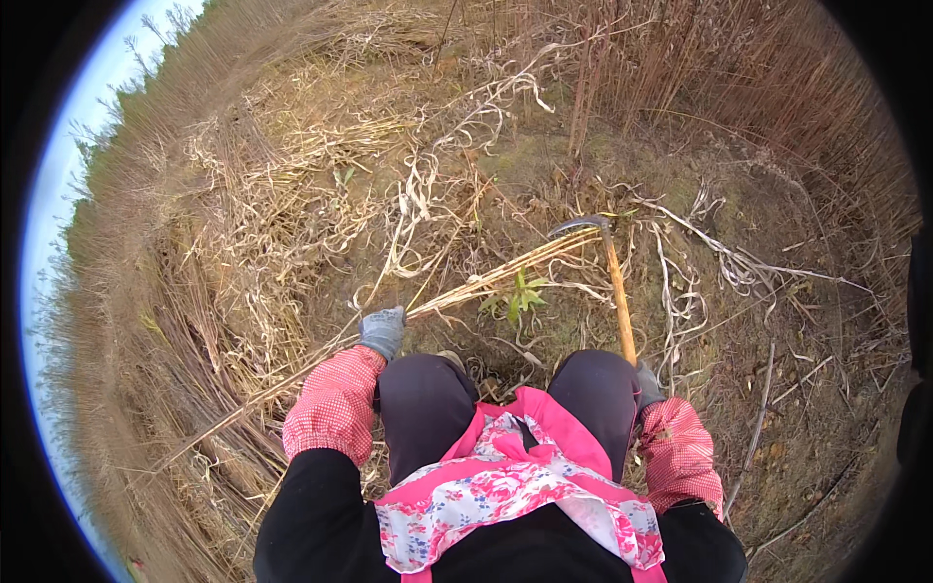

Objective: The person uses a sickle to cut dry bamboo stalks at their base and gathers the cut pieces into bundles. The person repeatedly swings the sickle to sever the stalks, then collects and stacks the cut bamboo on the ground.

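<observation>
My left hand [383,331], in a grey work glove, is closed around a bundle of dry straw-coloured stalks [503,275]. The stalks slant from the lower left up to the right, with their ends close to the blade of a sickle. My right hand [648,385], also gloved, grips the lower end of the sickle's wooden handle [619,291]; my right knee partly hides that hand. The curved metal sickle blade [579,224] points left, just above the stalk ends. Between the bundle and my knees grows a small green leafy plant [519,297].
Cut stalks [328,149] and curled dry leaves [291,233] litter the ground ahead and left. Tall reddish-brown standing stems [700,65] fill the upper right. Pale branching stalks [736,255] and a thin stick [758,430] lie to the right.
</observation>
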Motion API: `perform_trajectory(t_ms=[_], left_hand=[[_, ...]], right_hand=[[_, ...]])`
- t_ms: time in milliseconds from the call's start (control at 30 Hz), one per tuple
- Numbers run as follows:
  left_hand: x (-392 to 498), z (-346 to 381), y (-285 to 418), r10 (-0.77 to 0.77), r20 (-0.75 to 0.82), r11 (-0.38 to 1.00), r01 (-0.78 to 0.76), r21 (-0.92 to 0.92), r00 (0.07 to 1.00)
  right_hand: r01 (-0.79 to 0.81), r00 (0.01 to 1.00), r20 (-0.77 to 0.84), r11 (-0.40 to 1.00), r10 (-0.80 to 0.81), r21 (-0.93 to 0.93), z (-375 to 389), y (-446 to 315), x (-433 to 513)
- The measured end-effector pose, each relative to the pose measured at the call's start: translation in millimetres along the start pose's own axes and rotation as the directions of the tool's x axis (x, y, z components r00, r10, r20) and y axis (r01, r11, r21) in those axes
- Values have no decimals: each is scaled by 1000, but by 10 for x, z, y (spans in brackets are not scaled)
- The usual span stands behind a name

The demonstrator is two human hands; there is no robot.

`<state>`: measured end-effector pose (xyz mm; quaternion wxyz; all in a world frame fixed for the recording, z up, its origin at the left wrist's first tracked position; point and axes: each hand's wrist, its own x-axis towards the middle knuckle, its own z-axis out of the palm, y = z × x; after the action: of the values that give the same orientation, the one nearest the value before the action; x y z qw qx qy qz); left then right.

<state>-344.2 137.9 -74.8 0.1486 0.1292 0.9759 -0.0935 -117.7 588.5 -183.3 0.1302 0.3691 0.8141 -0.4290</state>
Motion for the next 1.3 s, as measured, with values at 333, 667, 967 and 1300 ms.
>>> perform_trajectory(t_ms=[333, 667, 967, 1300], left_hand=[[54, 49, -226, -90, 69, 996, 90, 5, 994], [33, 239, 171, 158, 240, 985, -169, 28, 958], [-62, 427, -390, -266, 76, 944, 276, -182, 961], [320, 504, -502, -513, 102, 701, 484, -523, 853]], right_hand=[[-27, 998, -57, 932, 6, -361, -293, -683, 212], [-369, 905, -12, 799, 426, 475, -243, 1504, -2176], [96, 940, -320, 992, -118, -83, -1098, -171, -451], [198, 974, 75, 961, -216, 192, -40, -2862, 801]])
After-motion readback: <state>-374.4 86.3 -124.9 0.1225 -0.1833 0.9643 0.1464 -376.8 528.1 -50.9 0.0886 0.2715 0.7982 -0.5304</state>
